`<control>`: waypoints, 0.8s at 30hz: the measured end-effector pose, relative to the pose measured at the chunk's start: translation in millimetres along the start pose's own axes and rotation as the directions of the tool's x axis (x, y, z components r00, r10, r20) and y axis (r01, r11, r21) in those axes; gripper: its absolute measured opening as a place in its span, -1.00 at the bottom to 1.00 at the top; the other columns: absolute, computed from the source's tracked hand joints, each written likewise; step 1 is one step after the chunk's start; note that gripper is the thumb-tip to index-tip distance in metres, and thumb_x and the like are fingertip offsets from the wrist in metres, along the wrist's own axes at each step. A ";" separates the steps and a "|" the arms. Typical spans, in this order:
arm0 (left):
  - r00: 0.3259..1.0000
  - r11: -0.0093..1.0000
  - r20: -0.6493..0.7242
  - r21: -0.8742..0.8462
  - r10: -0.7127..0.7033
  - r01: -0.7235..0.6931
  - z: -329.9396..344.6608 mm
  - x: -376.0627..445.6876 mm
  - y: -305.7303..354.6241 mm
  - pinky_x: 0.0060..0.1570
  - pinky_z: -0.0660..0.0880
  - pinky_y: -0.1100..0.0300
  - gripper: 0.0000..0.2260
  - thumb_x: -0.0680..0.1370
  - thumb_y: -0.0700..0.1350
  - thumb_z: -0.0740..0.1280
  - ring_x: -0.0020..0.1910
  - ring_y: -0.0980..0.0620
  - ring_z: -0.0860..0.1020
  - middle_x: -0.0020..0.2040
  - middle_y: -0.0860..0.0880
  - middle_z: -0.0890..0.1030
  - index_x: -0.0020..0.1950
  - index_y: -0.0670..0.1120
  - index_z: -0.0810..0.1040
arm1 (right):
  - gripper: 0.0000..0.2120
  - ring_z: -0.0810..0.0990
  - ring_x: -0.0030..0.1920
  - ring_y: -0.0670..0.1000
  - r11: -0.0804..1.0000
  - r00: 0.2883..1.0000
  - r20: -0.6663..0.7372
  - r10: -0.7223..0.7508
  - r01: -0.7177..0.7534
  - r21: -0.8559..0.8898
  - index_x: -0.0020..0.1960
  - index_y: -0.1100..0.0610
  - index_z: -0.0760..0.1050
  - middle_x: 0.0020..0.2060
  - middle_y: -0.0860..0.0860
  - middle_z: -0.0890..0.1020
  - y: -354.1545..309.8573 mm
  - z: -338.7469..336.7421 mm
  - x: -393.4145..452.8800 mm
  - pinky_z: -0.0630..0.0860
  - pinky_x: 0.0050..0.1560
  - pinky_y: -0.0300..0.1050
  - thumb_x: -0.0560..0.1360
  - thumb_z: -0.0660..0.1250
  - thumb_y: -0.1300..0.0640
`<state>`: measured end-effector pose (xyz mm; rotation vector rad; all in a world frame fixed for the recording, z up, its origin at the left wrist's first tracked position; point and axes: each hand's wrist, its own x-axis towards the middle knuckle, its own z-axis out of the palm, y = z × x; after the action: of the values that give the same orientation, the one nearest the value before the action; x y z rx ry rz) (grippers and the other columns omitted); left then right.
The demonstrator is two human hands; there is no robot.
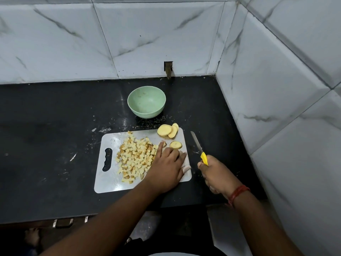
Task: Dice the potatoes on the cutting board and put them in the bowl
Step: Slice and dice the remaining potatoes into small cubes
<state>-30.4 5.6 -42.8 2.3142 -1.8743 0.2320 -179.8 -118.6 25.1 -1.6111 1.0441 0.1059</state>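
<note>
Left hand [167, 166] flat on cutting board [110, 183], fingers spread, right hand [215, 174] fingers gripping knife [198, 147]

Left hand [167, 164]: palm down on the board [110, 141], index finger extended, other fingers bent. Right hand [215, 174]: off the board's right edge, fingers curled round the knife [200, 151] handle, red band at wrist.

Open worktop [46, 126] lies left of the cutting board [108, 180]; the bowl [146, 101] stands behind it, the tiled wall [276, 89] closes the right, and potato slices [168, 130] crowd the board's far corner.
</note>
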 end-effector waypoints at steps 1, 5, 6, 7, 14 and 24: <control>1.000 1.000 -0.004 -0.004 -0.017 0.017 -0.3 -3.3 -1.5 0.50 0.21 -0.34 -0.51 0.68 0.18 0.05 0.13 -0.15 0.51 0.06 -0.07 0.54 0.37 -0.06 0.57 | -0.85 0.28 -0.54 -0.07 1.000 1.000 0.003 0.015 -0.015 -0.005 -0.04 0.11 0.33 -0.36 0.06 0.37 0.4 1.2 1.0 0.23 -0.55 -0.24 0.62 0.16 0.03; 0.999 0.999 -0.039 -0.040 -0.036 0.035 -1.9 -10.6 -3.5 0.55 0.14 -0.28 -0.53 0.68 0.19 0.06 0.15 -0.12 0.48 0.12 -0.05 0.52 0.38 -0.05 0.54 | -0.83 0.33 -0.49 -0.04 0.996 0.999 -0.010 0.034 -0.035 -0.085 -0.01 0.11 0.35 -0.33 0.07 0.40 0.9 5.4 4.4 0.27 -0.47 -0.16 0.62 0.16 0.00; 0.998 0.998 -0.054 -0.059 -0.028 0.025 -1.0 -13.2 -4.7 0.57 0.11 -0.23 -0.53 0.69 0.19 0.07 0.18 -0.10 0.48 0.16 -0.04 0.54 0.37 -0.07 0.55 | -0.83 0.34 -0.45 -0.02 0.992 0.999 -0.013 0.037 -0.039 -0.120 -0.03 0.09 0.34 -0.31 0.08 0.41 1.0 7.3 5.4 0.28 -0.42 -0.12 0.61 0.16 -0.01; 0.998 0.997 -0.068 -0.077 -0.012 0.007 0.3 -16.1 -6.0 0.58 0.09 -0.18 -0.53 0.69 0.18 0.08 0.21 -0.09 0.48 0.21 -0.03 0.56 0.37 -0.09 0.56 | -0.84 0.36 -0.41 0.01 0.987 0.999 -0.017 0.040 -0.042 -0.154 -0.04 0.07 0.33 -0.29 0.09 0.43 1.7 9.2 6.6 0.29 -0.37 -0.08 0.60 0.15 -0.02; 1.000 0.997 0.006 -0.080 -0.002 0.003 9.1 -28.1 -10.1 0.57 0.12 -0.23 -0.47 0.70 0.19 0.07 0.39 -0.12 0.42 0.44 -0.03 0.49 0.49 -0.12 0.48 | -0.85 0.41 -0.34 -0.02 0.862 0.998 -0.049 -0.025 -0.004 -0.508 0.08 0.17 0.29 -0.31 0.03 0.43 -7.1 18.8 -6.3 0.27 -0.39 -0.14 0.66 0.12 0.07; 1.000 0.997 -0.022 -0.069 0.012 -0.014 13.1 -26.0 -10.9 0.54 0.16 -0.28 -0.49 0.71 0.14 0.06 0.36 -0.16 0.45 0.41 -0.05 0.51 0.46 -0.15 0.52 | -0.71 0.40 -0.32 -0.07 0.775 1.000 -0.010 0.014 -0.017 -0.631 0.32 0.27 0.26 -0.18 0.08 0.47 -13.1 34.1 -16.6 0.21 -0.43 -0.22 0.63 0.15 0.21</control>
<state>-24.8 29.8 -61.5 2.2461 -1.8572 0.1893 -165.8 -81.7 32.7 -2.2091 1.0879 0.5156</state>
